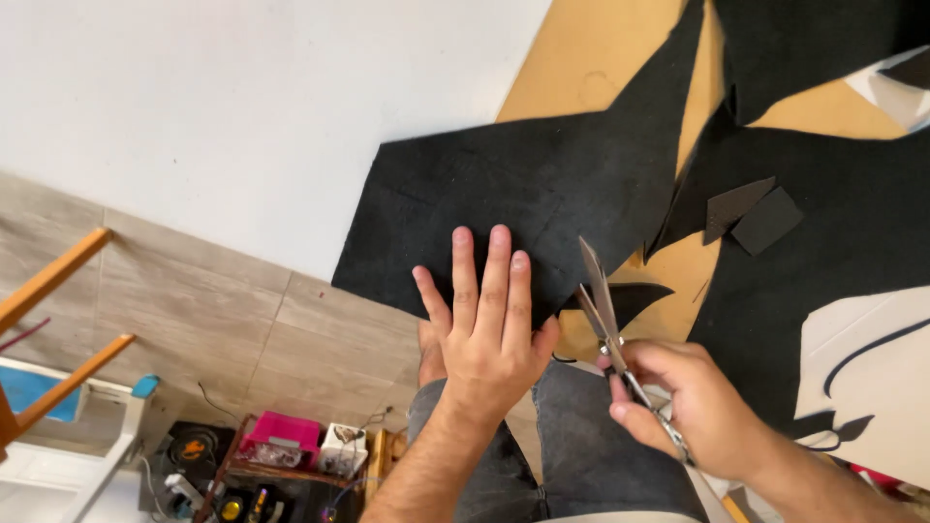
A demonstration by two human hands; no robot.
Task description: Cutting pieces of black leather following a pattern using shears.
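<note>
While the left hand (487, 324) lies flat, fingers spread, on the large black felt-like fabric sheet (513, 194), the right hand (683, 402), at its four o'clock, grips parted steel scissors (603, 308). Loosely pinned fabric could slide and skew the cut.

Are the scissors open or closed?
Open. The two blades of the scissors spread apart in a narrow V above the right hand.
</note>
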